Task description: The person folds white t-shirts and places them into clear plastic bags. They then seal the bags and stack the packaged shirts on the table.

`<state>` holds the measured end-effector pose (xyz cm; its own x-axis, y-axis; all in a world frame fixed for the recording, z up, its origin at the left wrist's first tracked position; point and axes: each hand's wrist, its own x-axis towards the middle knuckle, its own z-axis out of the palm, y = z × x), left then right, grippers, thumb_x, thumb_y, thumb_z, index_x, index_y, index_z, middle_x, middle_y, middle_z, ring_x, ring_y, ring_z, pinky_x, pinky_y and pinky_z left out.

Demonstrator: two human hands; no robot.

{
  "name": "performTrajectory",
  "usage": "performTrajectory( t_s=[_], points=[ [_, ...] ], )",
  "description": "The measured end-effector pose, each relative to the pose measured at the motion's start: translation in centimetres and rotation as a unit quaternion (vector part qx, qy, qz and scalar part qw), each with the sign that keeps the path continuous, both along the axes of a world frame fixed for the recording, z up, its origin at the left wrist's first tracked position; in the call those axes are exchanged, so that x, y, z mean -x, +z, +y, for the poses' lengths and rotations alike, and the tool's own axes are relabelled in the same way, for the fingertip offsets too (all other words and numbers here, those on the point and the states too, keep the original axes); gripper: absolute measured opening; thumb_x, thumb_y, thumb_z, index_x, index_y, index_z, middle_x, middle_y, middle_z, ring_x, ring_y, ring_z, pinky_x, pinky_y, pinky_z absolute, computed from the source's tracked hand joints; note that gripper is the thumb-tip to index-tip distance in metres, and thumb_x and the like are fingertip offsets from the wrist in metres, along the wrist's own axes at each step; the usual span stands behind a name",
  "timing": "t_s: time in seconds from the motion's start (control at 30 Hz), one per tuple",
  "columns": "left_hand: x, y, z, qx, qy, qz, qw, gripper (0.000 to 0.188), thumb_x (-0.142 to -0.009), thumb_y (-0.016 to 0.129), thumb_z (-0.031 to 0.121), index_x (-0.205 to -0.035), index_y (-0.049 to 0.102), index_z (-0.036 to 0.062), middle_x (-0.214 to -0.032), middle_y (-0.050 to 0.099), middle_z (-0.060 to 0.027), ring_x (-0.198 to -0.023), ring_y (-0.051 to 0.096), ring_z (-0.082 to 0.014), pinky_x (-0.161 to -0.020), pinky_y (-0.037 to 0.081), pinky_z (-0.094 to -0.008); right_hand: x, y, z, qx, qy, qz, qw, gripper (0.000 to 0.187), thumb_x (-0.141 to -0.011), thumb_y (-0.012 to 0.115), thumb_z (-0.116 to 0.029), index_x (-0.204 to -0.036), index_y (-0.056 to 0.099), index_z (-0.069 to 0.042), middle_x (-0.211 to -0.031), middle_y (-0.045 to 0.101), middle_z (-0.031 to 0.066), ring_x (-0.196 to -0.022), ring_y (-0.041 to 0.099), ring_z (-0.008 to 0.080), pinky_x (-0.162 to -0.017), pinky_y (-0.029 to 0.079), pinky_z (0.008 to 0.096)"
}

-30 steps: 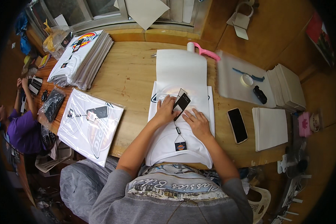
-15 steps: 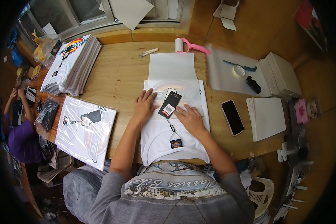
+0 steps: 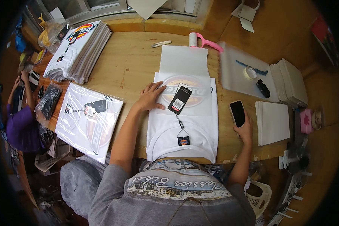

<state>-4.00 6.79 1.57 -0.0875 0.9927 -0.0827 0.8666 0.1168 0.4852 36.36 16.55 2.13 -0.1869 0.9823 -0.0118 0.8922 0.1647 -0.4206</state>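
A folded white T-shirt [image 3: 161,126] lies in front of me, its neckline toward my body. Over its round print rests a translucent sheet [image 3: 184,60] that reaches past the shirt's far edge. A black hang tag [image 3: 184,95] with a barcode label sits on the sheet, its cord running to a small dark neck label [image 3: 183,141]. My left hand [image 3: 151,97] is laid flat on the shirt's left side and the sheet's edge, fingers apart. To the right, my right hand [image 3: 245,129] grips the near right side of a smartphone [image 3: 237,112] with a dark screen.
At left stand a stack of folded white shirts [image 3: 83,51] and a bagged shirt [image 3: 77,122]. A pink-handled lint roller [image 3: 205,40] and thread snips [image 3: 161,44] lie at the back. White sheets [image 3: 272,122] and a tape roll [image 3: 249,72] are right. Another person [image 3: 23,130] works at far left.
My right hand has left the sheet and moved right to the smartphone, taking hold of it. My left hand stays on the shirt's left side. The whole view has shifted slightly.
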Motion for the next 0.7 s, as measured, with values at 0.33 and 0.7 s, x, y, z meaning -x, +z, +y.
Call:
performTrajectory(
  t_s=[0.33,0.7],
  points=[
    [0.4,0.8,0.2,0.038,-0.023,0.003,0.999,0.099,-0.036,0.079,0.024,-0.123,0.032,0.0199,-0.131,0.022,-0.0001,-0.12,0.017,-0.0292,-0.095,0.02,-0.0473,15.7,4.4,1.0,0.022,0.413,0.238,0.879,0.08,-0.047,0.068,-0.009,-0.12,0.035,-0.012,-0.117,0.035,0.0118,-0.111,0.032,0.0287,-0.094,0.024,0.0361],
    [-0.1,2.1,3.6,-0.019,0.002,0.057,0.998,0.051,-0.058,0.068,0.019,-0.105,0.051,0.0117,-0.11,0.044,-0.0057,-0.102,0.038,-0.0272,-0.083,0.033,-0.044,18.2,-1.2,6.8,-0.014,0.469,0.163,0.868,0.034,-0.067,0.061,-0.013,-0.099,0.055,-0.008,-0.106,0.051,0.0085,-0.103,0.043,0.0253,-0.087,0.033,0.0332]
  ],
)
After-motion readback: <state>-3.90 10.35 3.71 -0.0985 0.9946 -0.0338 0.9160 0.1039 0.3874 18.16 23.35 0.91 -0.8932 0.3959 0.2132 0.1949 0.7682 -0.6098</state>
